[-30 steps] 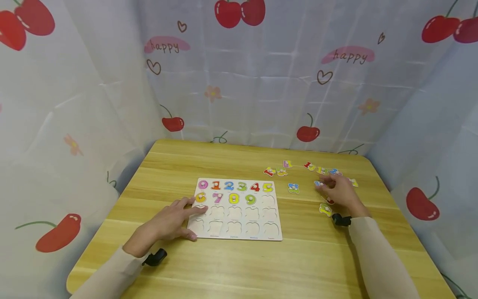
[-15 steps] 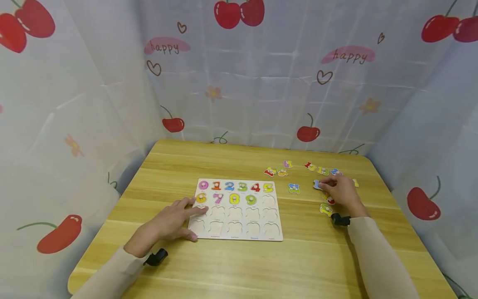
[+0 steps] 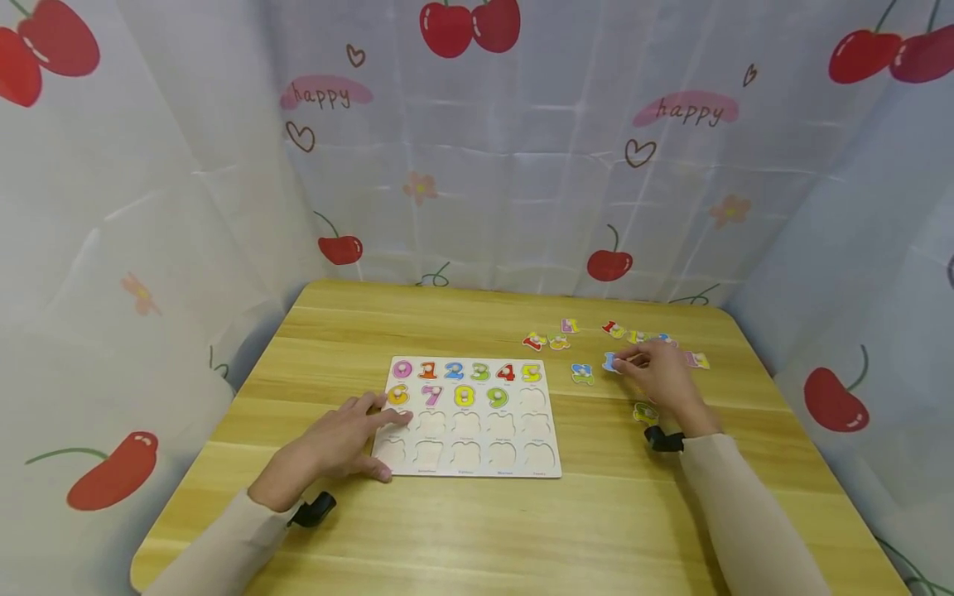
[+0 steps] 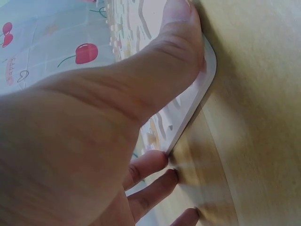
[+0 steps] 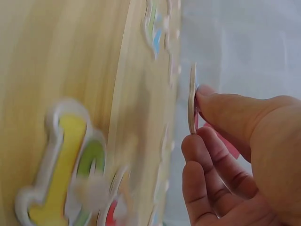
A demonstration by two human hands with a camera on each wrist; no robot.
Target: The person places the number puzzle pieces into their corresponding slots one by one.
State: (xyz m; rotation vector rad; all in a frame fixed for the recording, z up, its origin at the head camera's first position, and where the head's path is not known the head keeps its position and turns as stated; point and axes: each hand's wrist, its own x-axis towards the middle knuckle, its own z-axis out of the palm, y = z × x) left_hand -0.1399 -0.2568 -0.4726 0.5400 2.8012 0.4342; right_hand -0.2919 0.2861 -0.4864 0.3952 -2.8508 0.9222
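Observation:
My left hand [image 3: 335, 439] rests at the left side of a white number puzzle board [image 3: 477, 440], its index finger reaching over the slots. In the left wrist view the thumb [image 4: 174, 47] lies on the board's corner, other fingertips by its edge. Knobbed digits 0 to 9 fill the upper slots; the lower recesses show bare. My right hand [image 3: 663, 381] pinches a blue number piece [image 3: 609, 362] between thumb and fingers. Seen edge-on in the right wrist view, the piece [image 5: 192, 101] is held up off the table, its full number hidden.
Several loose number pieces lie right of the board, among them a blue-and-green one [image 3: 582, 374], a red-and-yellow one [image 3: 535, 341] and a pink-and-yellow one [image 3: 697, 360]. A yellow-and-green piece [image 5: 66, 165] lies below the right hand. Printed curtains [image 3: 477, 207] surround the wooden table [image 3: 462, 538].
My right hand has taken hold of the blue number piece and moved slightly left with it. The left hand stays in place on the board.

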